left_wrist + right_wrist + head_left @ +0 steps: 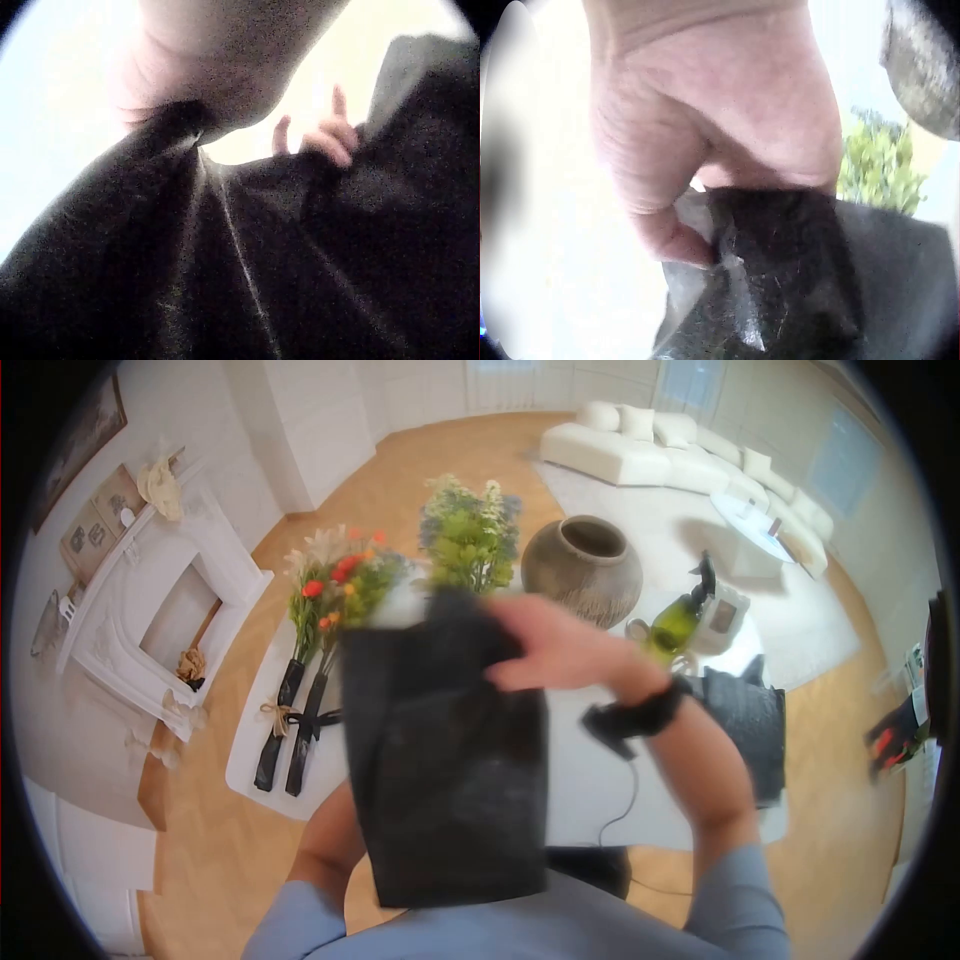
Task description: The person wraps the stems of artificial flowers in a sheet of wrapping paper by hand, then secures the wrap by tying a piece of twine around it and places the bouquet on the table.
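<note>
A black plastic sheet (pixel 450 780), glossy and creased like a bag, hangs upright before my body. My right hand (pixel 560 650) grips its upper right edge; in the right wrist view the thumb (pixel 679 244) presses on the near face, and the other fingers are hidden behind the plastic. In the head view the sheet covers my left hand. The left wrist view shows my left hand (pixel 217 67) pinching the material, with creases fanning out from that spot. Several fingertips (pixel 330 140) of the other hand show over the sheet's edge there.
On the white table (pixel 590 810) lie two bouquets (pixel 310 660) with black-wrapped stems. Behind the sheet are more flowers (pixel 465 545) and a brown clay pot (pixel 585 575). A green bottle (pixel 675 628), a small frame (pixel 720 618) and another black plastic piece (pixel 748 735) sit at right.
</note>
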`<state>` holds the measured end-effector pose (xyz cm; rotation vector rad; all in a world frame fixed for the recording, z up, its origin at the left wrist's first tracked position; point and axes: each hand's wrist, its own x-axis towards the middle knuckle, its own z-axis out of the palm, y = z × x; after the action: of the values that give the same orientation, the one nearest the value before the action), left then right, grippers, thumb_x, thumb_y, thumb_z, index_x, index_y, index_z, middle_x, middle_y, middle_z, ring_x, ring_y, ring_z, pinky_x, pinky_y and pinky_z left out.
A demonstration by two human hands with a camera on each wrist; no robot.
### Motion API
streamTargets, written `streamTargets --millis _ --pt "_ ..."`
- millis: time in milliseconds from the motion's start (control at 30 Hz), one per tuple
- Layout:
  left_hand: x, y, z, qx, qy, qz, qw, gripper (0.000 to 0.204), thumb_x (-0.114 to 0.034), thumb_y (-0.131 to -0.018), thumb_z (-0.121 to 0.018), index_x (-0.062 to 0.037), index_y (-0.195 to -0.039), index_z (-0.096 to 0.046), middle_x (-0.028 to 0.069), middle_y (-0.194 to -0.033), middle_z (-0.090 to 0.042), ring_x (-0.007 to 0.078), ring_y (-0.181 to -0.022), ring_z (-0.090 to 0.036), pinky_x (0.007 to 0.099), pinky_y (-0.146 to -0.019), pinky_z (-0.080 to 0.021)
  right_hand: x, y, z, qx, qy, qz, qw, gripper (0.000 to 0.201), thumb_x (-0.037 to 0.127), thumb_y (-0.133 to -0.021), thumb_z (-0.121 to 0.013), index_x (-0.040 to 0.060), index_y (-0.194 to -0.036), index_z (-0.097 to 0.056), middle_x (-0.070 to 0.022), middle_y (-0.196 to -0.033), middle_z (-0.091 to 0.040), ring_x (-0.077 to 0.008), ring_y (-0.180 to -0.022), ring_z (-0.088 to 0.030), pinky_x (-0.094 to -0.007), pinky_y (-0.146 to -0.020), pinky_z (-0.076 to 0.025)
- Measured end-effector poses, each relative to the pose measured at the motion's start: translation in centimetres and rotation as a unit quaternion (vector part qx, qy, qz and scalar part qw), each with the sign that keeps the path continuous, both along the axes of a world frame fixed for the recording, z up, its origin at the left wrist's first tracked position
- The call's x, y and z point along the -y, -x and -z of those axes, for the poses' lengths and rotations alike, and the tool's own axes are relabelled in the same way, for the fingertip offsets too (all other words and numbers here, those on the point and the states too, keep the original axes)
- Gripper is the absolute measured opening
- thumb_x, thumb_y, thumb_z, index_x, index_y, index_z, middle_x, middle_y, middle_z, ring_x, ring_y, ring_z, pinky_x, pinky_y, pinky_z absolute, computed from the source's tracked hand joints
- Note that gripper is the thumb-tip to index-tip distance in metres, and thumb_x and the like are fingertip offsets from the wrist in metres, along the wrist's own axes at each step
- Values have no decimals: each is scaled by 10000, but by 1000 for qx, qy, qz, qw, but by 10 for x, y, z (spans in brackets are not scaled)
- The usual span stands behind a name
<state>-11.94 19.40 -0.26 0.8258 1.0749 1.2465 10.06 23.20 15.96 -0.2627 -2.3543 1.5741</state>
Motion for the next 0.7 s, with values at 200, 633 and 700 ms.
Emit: streamTargets --millis 200,633,700 --pt "17 2 11 7 79 -2 997 333 -140 -922 -640 75 -1175 -609 129 -1065 -694 179 -904 -691 310 -786 -572 -21 -106 47 -215 209 48 953 509 512 -1023 -457 107 -723 -522 -120 -911 -587 -351 -1200 -538 -481 -1102 -345" --pt "7 -5 19 43 115 19 992 277 -20 -838 -568 -10 -1111 -610 70 -920 -628 165 -794 -665 308 -724 -576 -22 -179 99 -82 243 184 949 284 230 -836 -779 72 -799 -546 -212 -1322 -547 -249 -1176 -581 -333 -988 -489" --pt "4 0 22 62 119 23 991 278 -10 -827 -565 -12 -1101 -613 77 -943 -634 171 -805 -666 313 -734 -577 -29 -180 105 -58 220 181 957 281 229 -822 -784 74 -806 -551 -202 -1317 -557 -237 -1175 -579 -325 -989 -478"
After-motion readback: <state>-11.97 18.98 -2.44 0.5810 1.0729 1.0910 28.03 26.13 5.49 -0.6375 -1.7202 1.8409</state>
